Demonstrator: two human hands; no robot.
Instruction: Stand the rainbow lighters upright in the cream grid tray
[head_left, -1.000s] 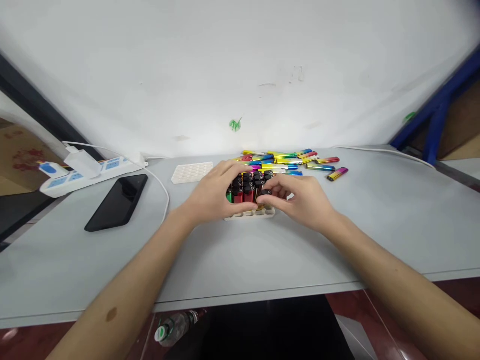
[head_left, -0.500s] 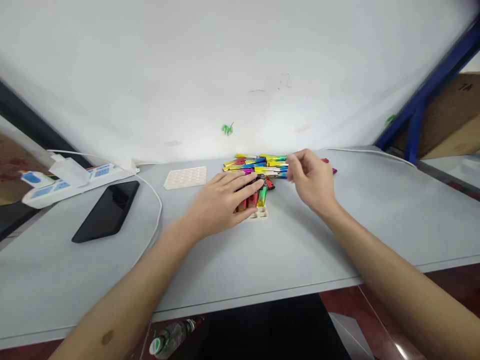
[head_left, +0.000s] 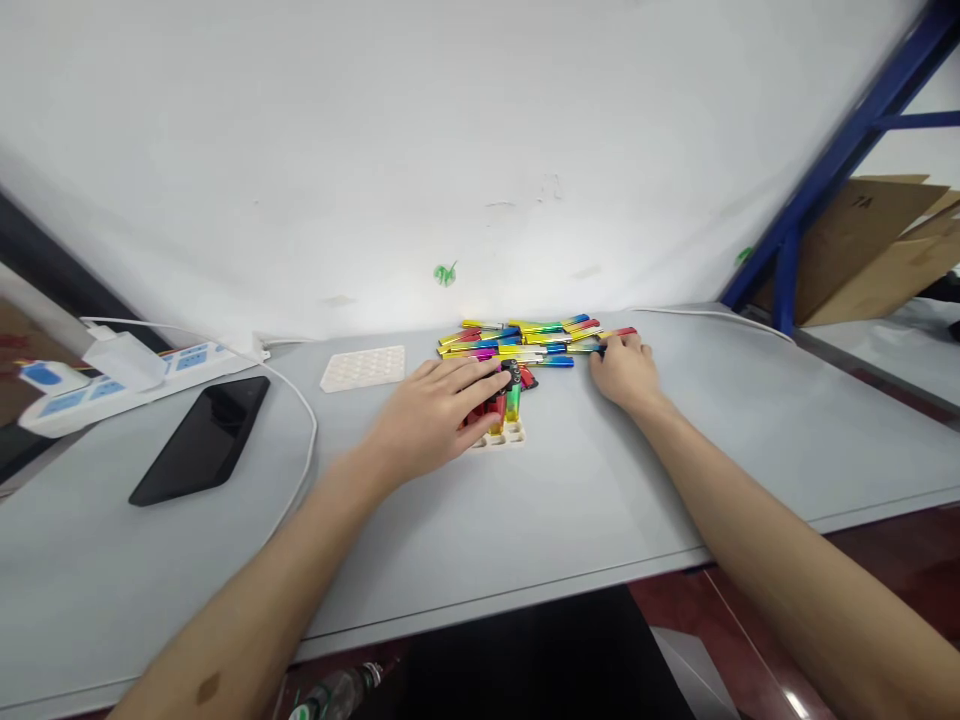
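Note:
Shiny lighters with black tops stand in a pale tray with round-cornered holes (head_left: 516, 434); a green and yellow lighter (head_left: 513, 396) shows at the right end, with red ones beside it. My left hand (head_left: 439, 410) curves around these standing lighters, fingers over their tops and thumb in front, hiding several. Behind them lies a loose pile of metallic, many-coloured lighters (head_left: 525, 340). At the pile's right end, my right hand (head_left: 626, 370) has its fingers closed on a lighter whose dark end pokes out on the left; the rest of it is hidden.
A second pale tray with holes (head_left: 364, 368) lies left of the pile. Further left are a black phone (head_left: 201, 440), a white cable (head_left: 311, 425) and a power strip (head_left: 184, 365) with chargers plugged in. The white wall (head_left: 337, 200) rises behind the table.
My right hand has lowered from above the pile to its right end, its fingers now at a lighter there. My left hand stays around the standing lighters. The view has shifted slightly.

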